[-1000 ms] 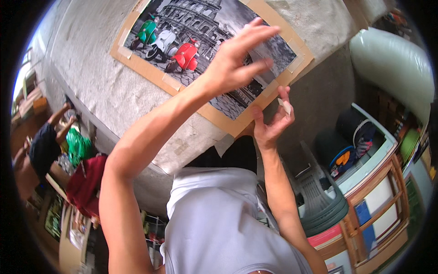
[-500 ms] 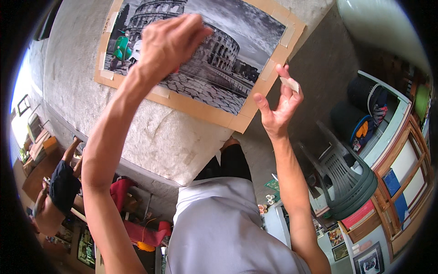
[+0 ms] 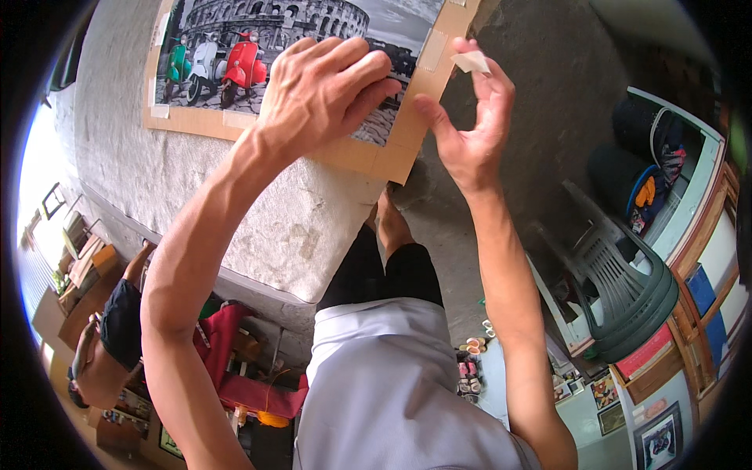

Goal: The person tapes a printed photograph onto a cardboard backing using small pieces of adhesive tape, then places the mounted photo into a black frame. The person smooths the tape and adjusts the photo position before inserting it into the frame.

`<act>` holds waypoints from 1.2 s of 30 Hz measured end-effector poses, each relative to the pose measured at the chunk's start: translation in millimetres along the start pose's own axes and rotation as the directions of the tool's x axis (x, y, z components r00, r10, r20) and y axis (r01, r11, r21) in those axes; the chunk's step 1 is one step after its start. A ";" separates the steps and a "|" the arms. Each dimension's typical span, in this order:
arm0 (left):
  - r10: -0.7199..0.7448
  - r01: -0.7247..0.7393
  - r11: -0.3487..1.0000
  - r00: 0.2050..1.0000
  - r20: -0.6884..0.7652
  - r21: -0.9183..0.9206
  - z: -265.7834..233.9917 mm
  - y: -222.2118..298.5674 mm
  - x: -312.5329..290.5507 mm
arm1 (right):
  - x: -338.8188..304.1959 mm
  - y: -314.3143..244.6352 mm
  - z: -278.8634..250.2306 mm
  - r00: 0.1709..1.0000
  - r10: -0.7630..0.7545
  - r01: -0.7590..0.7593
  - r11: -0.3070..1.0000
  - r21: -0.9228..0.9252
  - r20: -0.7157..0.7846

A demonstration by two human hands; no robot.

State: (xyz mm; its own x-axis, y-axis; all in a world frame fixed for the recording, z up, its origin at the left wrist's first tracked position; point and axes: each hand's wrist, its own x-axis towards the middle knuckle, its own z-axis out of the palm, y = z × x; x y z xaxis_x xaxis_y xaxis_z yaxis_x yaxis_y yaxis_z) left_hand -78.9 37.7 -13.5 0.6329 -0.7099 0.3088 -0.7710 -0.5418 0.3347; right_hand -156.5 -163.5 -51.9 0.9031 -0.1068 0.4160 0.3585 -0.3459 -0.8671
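Observation:
A print [image 3: 227,47] of a grey stone arena, with green, white and red scooters in front, lies on a brown cardboard backing [image 3: 360,159]. Pale strips of tape [image 3: 432,50] hold its edges to the cardboard. Above the lower right part of the print is my left hand [image 3: 317,94], its fingers curled down and its thumb pointing right. Whatever lies under those fingers is hidden. Just off the cardboard's right edge, my right hand [image 3: 478,129] has thumb and fingers apart. A short piece of tape [image 3: 471,62] clings to one of its fingertips.
The cardboard rests on a pale, stained tabletop [image 3: 258,227], its corner jutting past the edge. Stacked green plastic chairs [image 3: 619,290] and dark tubs [image 3: 619,172] stand to the right. At the lower left, another person [image 3: 121,321] is near a red cloth [image 3: 251,384].
My left hand has moved right and down across the print, uncovering the scooters. My right hand is closer to it, the tape still on its finger. The whole view has shifted.

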 end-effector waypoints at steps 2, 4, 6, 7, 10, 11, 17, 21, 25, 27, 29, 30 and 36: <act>0.049 -0.050 0.999 0.996 -0.069 -0.007 -1.5 -0.3 5.0 | -2.2 -16.5 -4.0 0.986 0.142 -0.142 0.990 0.011 -0.087; -0.071 0.062 0.996 0.986 0.151 0.066 -8.8 4.2 -0.9 | -8.7 -46.7 -7.0 0.919 0.374 -0.366 0.927 0.079 -0.124; -0.018 0.013 0.994 0.999 0.047 0.112 -10.9 8.4 5.6 | -24.7 -63.1 -2.9 0.911 0.404 -0.410 0.908 -0.084 -0.077; -0.108 0.092 0.990 0.982 0.153 0.110 -8.1 4.4 -1.3 | -30.3 -69.6 0.5 0.897 0.440 -0.442 0.889 -0.121 -0.040; -0.114 0.106 0.993 0.974 0.194 0.048 -5.7 1.2 -2.5 | -44.3 -80.0 10.6 0.882 0.470 -0.468 0.872 -0.146 -0.022; -0.125 0.117 0.992 0.968 0.216 0.048 -8.0 2.1 0.4 | -45.7 -79.8 14.3 0.874 0.485 -0.486 0.866 -0.119 -0.035; -0.134 0.129 0.991 0.951 0.278 0.035 -14.9 5.3 10.5 | -49.2 -69.9 21.6 0.888 0.445 -0.455 0.887 -0.083 -0.114; -0.134 0.120 0.990 0.955 0.264 0.070 -12.2 4.3 8.2 | -47.3 -70.5 22.1 0.944 0.322 -0.330 0.911 -0.247 -0.071; -0.131 0.113 0.990 0.961 0.243 0.085 -8.9 3.5 7.9 | -50.7 -66.5 25.9 0.950 0.295 -0.312 0.922 -0.230 -0.107; -0.127 0.111 0.991 0.963 0.237 0.081 -8.3 3.3 7.6 | -53.1 -65.4 28.0 0.949 0.289 -0.310 0.927 -0.212 -0.127; -0.123 0.107 0.991 0.965 0.232 0.079 -7.0 3.0 6.5 | -55.5 -65.4 31.3 0.938 0.311 -0.335 0.926 -0.172 -0.151; -0.121 0.104 0.991 0.966 0.230 0.082 -6.4 2.4 6.0 | -55.6 -65.0 31.6 0.944 0.294 -0.320 0.927 -0.196 -0.151; -0.116 0.099 0.992 0.966 0.230 0.085 -6.2 2.0 5.7 | -57.7 -59.2 31.3 0.968 0.200 -0.240 0.920 -0.311 -0.153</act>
State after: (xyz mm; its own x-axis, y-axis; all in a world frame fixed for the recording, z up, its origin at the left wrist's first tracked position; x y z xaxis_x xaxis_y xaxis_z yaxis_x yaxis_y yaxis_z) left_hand -76.4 35.3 -5.6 0.6848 -0.7267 0.0553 -0.7079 -0.6453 0.2870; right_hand -222.5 -107.7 -33.1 0.9096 -0.3152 0.2707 0.0398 -0.5824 -0.8120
